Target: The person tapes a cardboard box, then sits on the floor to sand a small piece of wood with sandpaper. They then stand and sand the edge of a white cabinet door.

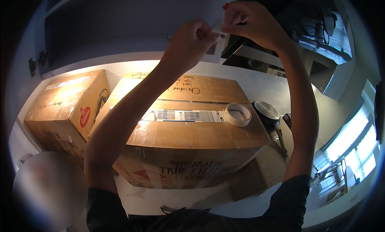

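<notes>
Hands: your left hand (189, 43) and right hand (252, 25) are pinching a small pale piece (217, 30) between them, above the large cardboard box (184, 140).
Tape roll (232, 119): resting on the box's top, toward its right.
Pinch: you should be squeezing only lightly, avoiding creases.
</notes>
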### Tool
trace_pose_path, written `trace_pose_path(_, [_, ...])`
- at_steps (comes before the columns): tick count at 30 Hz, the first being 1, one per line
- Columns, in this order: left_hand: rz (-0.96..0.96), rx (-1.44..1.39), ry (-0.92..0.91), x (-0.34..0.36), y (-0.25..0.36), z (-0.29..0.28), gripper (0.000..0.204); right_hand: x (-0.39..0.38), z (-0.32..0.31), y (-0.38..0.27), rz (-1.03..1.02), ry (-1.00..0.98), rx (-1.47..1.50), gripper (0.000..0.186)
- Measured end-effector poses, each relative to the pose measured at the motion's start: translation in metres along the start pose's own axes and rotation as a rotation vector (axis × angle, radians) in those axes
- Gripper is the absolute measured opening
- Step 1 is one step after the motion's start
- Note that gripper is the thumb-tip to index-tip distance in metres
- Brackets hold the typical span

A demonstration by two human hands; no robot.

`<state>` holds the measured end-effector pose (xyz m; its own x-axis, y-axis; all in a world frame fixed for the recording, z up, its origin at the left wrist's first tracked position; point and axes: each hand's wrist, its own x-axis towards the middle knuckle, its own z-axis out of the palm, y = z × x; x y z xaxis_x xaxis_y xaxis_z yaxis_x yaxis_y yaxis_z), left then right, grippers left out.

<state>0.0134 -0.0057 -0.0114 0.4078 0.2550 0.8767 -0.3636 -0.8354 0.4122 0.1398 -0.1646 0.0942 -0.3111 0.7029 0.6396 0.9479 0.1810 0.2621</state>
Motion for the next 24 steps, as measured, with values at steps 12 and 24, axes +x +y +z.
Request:
trace_pose_path(12, [-0.03,-0.001,-0.049,0.0,0.003,-0.003,0.033,0.002,-0.015,-0.034,0.204,-0.052,0.008,0.027])
trace_pose_path(24, [-0.017,0.023,-0.07,0.0,0.002,-0.004,0.035,0.0,-0.014,-0.036,0.23,-0.036,0.086,0.021])
